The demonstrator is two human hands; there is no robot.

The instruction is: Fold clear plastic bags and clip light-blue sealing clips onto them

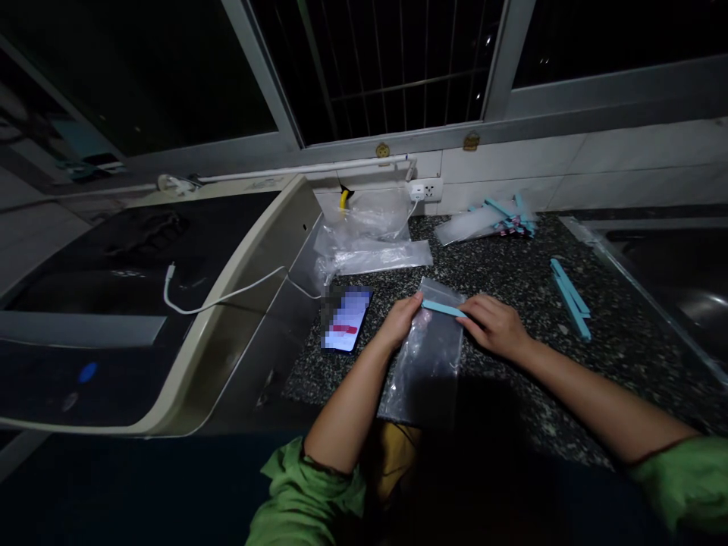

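A clear plastic bag (429, 356) lies toward the counter's front edge, with its upper end between my hands. Across that end runs a long, narrow light-blue bag clip (444, 309). My left hand (400, 322) is closed at the bag's left edge, its thumb at the clip's left end. The fingers of my right hand (494, 324) pinch the clip's right end beside the bag. To the right, more light-blue clips (570, 298) lie in a narrow V. I cannot tell whether the held clip is fastened around the bag.
Left of my hands lies a lit phone (348, 320). Behind it are crumpled clear bags (375, 254); a bagged bundle of blue clips (512, 218) sits at the back. A dark-topped appliance (227, 250) with a white cable (244, 292) stands left; a sink (682, 265) is right.
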